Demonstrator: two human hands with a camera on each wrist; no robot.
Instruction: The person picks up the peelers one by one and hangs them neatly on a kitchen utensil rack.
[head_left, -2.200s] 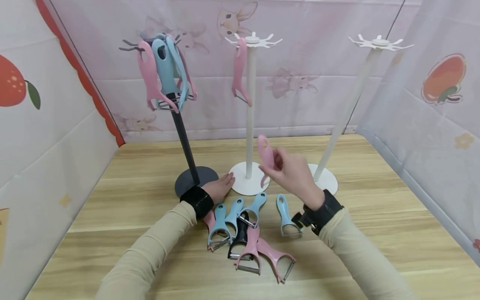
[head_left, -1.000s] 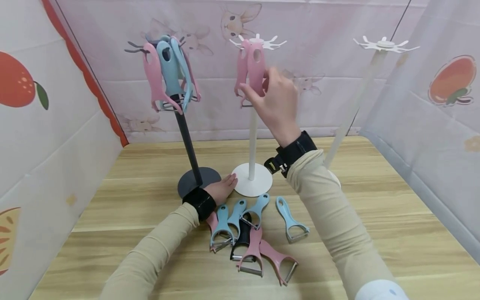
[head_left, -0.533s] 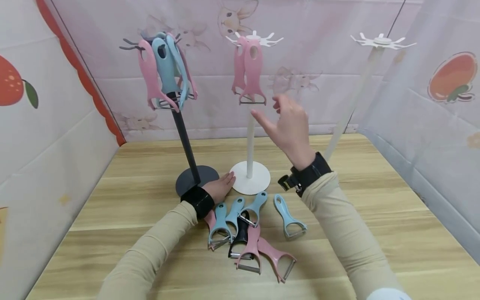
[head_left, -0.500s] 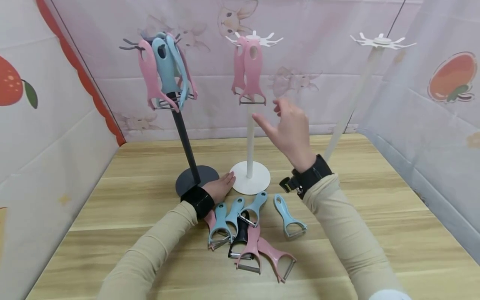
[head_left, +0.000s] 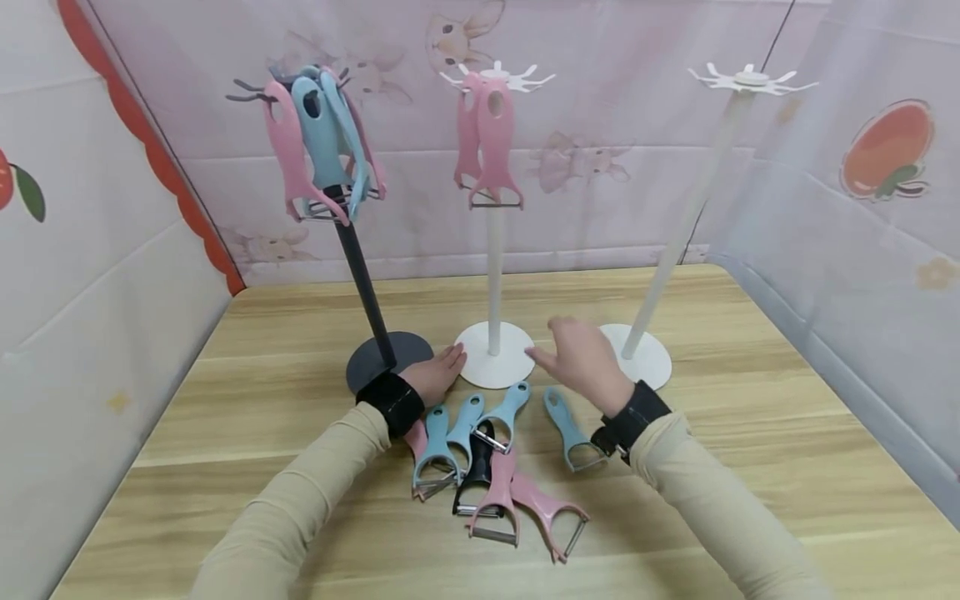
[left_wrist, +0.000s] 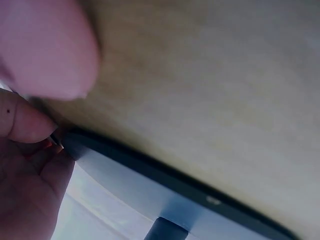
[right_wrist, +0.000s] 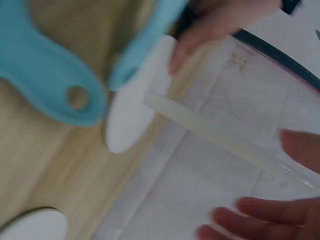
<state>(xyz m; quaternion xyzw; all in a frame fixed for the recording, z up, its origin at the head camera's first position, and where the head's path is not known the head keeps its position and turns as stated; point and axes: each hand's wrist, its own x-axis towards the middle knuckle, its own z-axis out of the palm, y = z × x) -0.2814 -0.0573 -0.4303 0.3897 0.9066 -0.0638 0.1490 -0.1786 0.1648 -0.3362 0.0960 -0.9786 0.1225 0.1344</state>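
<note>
Right hand (head_left: 581,362) empty, fingers spread over blue peelers (head_left: 564,415), left hand (head_left: 435,377) flat beside black stand base (head_left: 386,358)

- a wooden table (head_left: 787,467) with light planks, bearing all the stands;
- a white stand (head_left: 678,242) at the right, its pole tilted, its top hooks bare, its round base on the table;
- a pale pink cloth wall (head_left: 615,233) behind, printed with a rabbit (head_left: 450,33);
- a strawberry print (head_left: 888,150) on the right cloth;
- a red scalloped border (head_left: 161,158) at the left corner
</note>
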